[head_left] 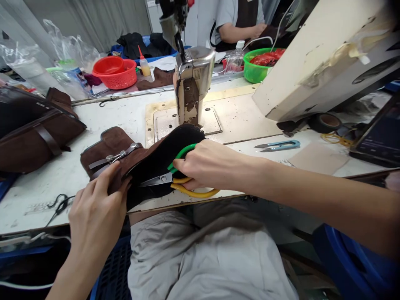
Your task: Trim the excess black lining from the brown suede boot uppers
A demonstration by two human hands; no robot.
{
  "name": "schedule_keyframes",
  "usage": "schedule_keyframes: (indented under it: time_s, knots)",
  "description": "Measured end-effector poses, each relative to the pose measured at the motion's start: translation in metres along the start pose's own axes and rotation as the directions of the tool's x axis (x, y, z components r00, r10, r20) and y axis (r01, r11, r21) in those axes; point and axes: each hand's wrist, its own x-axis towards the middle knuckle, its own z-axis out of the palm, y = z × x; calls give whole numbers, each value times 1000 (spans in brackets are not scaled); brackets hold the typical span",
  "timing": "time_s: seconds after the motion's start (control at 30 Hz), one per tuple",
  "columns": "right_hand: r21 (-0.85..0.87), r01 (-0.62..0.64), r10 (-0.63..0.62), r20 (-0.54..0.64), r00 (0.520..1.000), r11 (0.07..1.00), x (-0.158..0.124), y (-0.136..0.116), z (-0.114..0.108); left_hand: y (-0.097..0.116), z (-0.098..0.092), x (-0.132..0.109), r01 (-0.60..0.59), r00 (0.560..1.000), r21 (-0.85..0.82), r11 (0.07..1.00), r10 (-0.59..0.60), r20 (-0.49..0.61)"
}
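Observation:
A brown suede boot upper with a strap and metal buckle lies near the table's front edge, its black lining showing. My left hand grips the upper at its lower edge, fingers curled over the brown material. In my right hand are scissors with one green and one yellow handle, fingers closed through the loops. Their blades point left and lie against the black lining; the tips are hard to make out there.
Behind the upper rises a sewing machine post. Blue thread snips and a roll of black tape lie at right. More brown uppers are stacked at left. Red baskets and a green basket stand behind; a co-worker sits opposite.

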Motion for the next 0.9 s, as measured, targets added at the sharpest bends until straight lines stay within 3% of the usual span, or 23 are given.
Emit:
schedule_keyframes:
  time_s: [0.1,0.2,0.27,0.37,0.53,0.77,0.9]
  knots:
    - [-55,20,-20,-9,1000,998,-3,-7,-6,-4,2,-2,-21,1000,-43,999,21,-3]
    - [-99,6,-16,-97,995,995,-9,-23,0,-8,1,-1,-125,992,-36,991,126,21]
    - [-84,-43,30,-151,988,996,-16,-36,7,-10,1,0,-178,984,-44,983,179,4]
    - [45,-158,162,-130,978,986,-27,-51,18,-10,3,-2,-238,970,-97,967,232,-69]
    - [228,-305,343,-155,926,925,-40,-58,31,-7,5,-6,-174,980,-121,977,159,-119]
    - [266,-314,376,-230,898,912,-29,-74,39,-4,-7,2,-150,987,-59,987,146,-71]
    - [257,-353,402,-172,899,900,-17,-85,33,4,-11,7,-169,982,-14,986,167,-85]
